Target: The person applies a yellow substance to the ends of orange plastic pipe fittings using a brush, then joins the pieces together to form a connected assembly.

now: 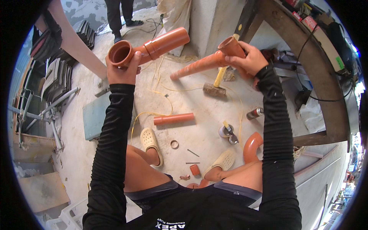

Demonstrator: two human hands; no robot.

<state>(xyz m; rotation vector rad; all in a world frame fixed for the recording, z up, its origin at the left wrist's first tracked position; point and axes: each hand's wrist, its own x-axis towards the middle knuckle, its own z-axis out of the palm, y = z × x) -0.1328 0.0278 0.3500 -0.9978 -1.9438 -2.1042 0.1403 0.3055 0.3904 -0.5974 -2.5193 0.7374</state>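
Raised at the upper left, my left hand (124, 71) is closed around an orange plastic pipe fitting (119, 53). Its round socket faces me, and a short pipe (168, 41) runs from it to the upper right. On the other side, my right hand (249, 59) grips an orange branch fitting (231, 46) with a flared open end. A longer, thinner orange pipe (195, 66) extends from that fitting toward the left, its surface streaked. The two assemblies are held apart. Parts of both fittings are hidden behind my fingers.
A sledgehammer (214, 90) with a yellow handle lies beyond the right forearm's inner side. On the floor are a loose orange pipe (174, 119), an open can with a brush (226, 131), a spray can (255, 113), an orange bend (253, 147) and a yellow cord (155, 114). Another person's legs (119, 17) stand at the back.
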